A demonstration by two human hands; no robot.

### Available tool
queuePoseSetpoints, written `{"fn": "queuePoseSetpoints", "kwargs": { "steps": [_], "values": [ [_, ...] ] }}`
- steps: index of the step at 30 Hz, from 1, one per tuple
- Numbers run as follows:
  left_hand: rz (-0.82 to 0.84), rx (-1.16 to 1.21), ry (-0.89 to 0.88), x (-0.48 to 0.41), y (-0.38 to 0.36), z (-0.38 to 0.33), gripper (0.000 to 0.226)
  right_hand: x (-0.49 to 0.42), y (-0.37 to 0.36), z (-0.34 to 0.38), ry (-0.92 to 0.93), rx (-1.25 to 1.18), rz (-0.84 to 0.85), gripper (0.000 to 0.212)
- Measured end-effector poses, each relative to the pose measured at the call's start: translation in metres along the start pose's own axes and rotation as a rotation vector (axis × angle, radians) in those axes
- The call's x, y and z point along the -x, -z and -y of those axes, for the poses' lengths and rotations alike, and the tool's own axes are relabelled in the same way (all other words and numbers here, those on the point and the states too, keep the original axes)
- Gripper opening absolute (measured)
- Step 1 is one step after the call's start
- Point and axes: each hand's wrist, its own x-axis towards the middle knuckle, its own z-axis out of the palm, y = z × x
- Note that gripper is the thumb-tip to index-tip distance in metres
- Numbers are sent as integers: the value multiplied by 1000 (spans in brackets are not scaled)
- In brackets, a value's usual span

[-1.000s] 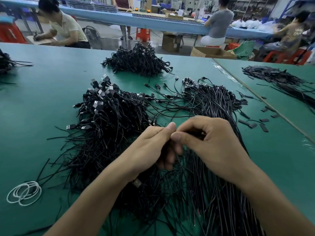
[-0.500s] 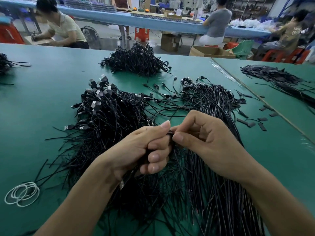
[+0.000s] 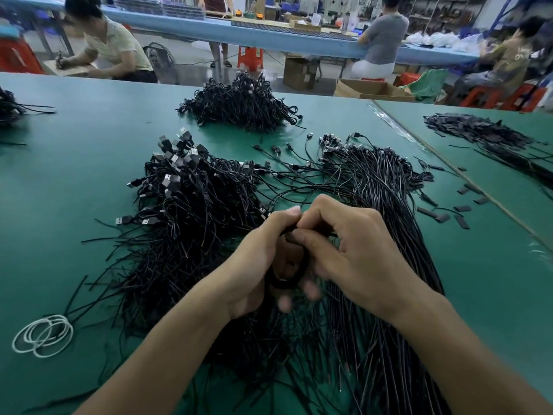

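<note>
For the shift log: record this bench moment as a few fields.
left hand: grips the coiled black cable
right hand: pinches the same coil's top
under hands: loose cable bundle on green table
left pile: cables with USB plugs
far pile: more tangled cables
lower left: white loops
right: flat black strips

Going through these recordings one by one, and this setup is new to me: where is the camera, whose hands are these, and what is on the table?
No machine here: a person wears one wide-angle camera on the head, looking down at their own bare hands. The left hand and right hand together grip a black cable bent into a small coil. On the green table lie a heap of cables with USB plugs, a bunch of straighter cables, a farther heap and white loops.
</note>
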Motion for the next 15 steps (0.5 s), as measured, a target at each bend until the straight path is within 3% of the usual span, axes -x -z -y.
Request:
{"fn": "queuePoseSetpoints", "kwargs": {
  "steps": [4, 6, 8, 11, 15],
  "values": [
    [-290, -169, -92, -4, 9, 7, 62, -1, -9, -8, -51, -15, -150, 9],
    [-392, -167, -149, -6, 16, 5, 61, -1, -13, -15, -216, -121, -151, 25],
    [-451, -119, -206, -4, 20, 5, 61, 6, -21, -24, -384, -38, 34, 31],
    [-515, -90, -242, -3, 21, 0, 61, 19, -37, -37, -376, 391, 365, 24],
    [-589, -108, -250, -5, 23, 2, 59, 25, -53, -42, -274, 560, 385, 25]
  ]
}}
